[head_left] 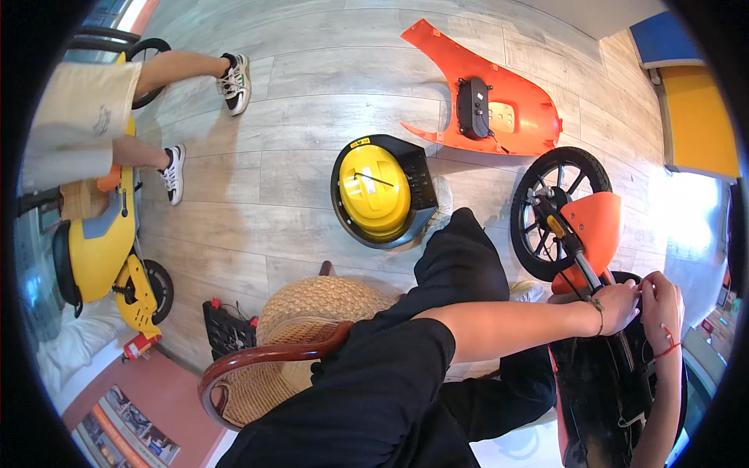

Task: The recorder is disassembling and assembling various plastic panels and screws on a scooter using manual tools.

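Orange bodywork frames the scene: your left hand [620, 306] and right hand [662, 300] meet, fingers curled, on the black upper frame [605, 366] of the small scooter, just behind its orange front fender [597, 222] and spoked front wheel [546, 210]; what the fingers pinch cannot be told. On the wood-look floor [296, 179] lie a detached orange body panel [484, 86] and a yellow-and-black housing [381, 191], well apart from your hands.

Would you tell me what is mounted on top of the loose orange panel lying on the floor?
A black box-shaped part sits on the orange panel, beside a pale patch, and a thin wire trails from it. Whatever lies beneath the box and under the panel is covered.
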Demonstrator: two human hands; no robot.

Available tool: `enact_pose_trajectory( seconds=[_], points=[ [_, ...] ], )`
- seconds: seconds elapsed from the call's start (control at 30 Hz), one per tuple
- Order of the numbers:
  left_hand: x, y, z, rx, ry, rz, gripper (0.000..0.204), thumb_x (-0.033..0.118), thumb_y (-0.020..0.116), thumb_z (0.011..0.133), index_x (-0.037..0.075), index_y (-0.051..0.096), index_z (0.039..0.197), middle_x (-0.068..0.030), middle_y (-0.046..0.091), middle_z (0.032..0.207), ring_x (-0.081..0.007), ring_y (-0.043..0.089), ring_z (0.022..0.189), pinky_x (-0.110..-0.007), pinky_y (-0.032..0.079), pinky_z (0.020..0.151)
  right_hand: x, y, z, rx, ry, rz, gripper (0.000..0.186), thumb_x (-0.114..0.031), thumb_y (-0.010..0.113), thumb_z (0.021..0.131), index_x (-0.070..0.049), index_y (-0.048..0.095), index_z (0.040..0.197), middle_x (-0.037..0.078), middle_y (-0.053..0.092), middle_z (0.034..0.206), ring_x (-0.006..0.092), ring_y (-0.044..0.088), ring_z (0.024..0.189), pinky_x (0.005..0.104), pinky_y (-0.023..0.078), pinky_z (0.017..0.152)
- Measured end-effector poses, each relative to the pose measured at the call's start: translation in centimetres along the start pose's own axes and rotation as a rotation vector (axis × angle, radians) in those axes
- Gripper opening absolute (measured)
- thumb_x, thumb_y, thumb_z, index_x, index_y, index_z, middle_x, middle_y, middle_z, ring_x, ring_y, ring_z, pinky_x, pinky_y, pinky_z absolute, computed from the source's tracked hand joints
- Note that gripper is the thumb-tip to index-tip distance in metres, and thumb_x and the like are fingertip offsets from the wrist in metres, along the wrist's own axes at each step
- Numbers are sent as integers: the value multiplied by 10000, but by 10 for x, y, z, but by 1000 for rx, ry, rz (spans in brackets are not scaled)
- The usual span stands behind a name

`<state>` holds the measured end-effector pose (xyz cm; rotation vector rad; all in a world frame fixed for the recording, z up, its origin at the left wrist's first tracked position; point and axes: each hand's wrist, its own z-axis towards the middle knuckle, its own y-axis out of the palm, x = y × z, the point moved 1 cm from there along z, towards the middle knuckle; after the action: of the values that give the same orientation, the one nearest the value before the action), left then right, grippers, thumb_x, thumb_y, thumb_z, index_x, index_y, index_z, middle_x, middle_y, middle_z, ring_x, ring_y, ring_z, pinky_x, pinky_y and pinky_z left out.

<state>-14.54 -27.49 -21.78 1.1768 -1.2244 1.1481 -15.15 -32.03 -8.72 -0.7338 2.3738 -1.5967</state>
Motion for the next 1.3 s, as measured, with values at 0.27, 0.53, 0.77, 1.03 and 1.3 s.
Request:
enact_pose_trajectory(
  seconds=[0.27, 0.53, 0.77, 1.03, 1.3],
  points=[
    [-7, 4, -2, 47, 13, -48, 210, 125, 526, 865, -52, 545, 976, -225, 552, 977, -380, 613, 851, -451, 495, 735, 26, -9, -3, -282, -73, 473, 155, -64, 605, 785, 42, 587, 896, 33, 459, 541, 73, 421, 533, 264, 400, 512],
    [4, -2, -6, 7, 61, -5, 264, 160, 565, 862, -32, 578, 1044, -223, 568, 1012, -385, 613, 870, -445, 502, 775, 35, 9, 9, 155, -103, -187, 273, -227, 637, 815, 6, 545, 706, 177, 530, 534, 344, 517, 490, 416, 387, 492],
    [3, -10, -10, -31, 81, 24, 269, 178, 584, 857, -37, 585, 1019, -223, 571, 989, -375, 612, 878, -437, 498, 789, 13, -1, 15, -68, -108, -26, 247, -206, 567, 872, 19, 556, 769, 145, 503, 495, 253, 540, 468, 367, 411, 485],
    [4, 11, 1, 20, 85, -26, 248, 175, 588, 840, -30, 594, 979, -223, 585, 939, -381, 611, 872, -452, 492, 777, 48, -17, 2, -326, 60, 614, 177, -134, 527, 904, 30, 569, 956, 29, 559, 663, 85, 539, 545, 235, 452, 533],
    [-14, -21, -4, -34, 39, -53, 301, 240, 567, 876, -57, 606, 849, -234, 622, 810, -370, 624, 797, -438, 483, 691, 18, 4, 8, 22, -112, -214, 410, -409, 610, 790, -11, 636, 696, 222, 612, 646, 358, 635, 639, 436, 492, 598]
  ],
)
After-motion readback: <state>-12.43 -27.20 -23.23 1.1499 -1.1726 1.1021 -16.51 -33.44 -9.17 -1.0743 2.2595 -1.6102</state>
